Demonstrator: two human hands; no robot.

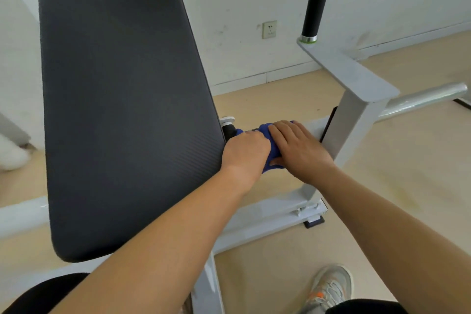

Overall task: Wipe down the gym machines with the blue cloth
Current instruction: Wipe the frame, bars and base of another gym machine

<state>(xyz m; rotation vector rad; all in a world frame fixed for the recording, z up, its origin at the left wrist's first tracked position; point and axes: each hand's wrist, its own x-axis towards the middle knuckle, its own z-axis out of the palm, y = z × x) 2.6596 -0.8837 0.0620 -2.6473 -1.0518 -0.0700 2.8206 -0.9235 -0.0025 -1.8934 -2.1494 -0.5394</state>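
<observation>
Mid-wipe on the bar [314,129] right of the pad [122,99]: left hand [246,151] clenches the cloth [265,130], right hand [299,150] presses it flat. Handle [317,0] likely still to do.

A single view is supplied, taken by a wide-angle camera worn on the person's head. The scene is faced forward and steeply downward, along both forearms. The left hand [244,151] and right hand [299,150], on the blue cloth [265,131], are seen close, near mid-frame. The black pad [122,99] is cut off at the top edge; a shoe [331,285] is caught at the bottom, the wall [242,7] at the top.
</observation>
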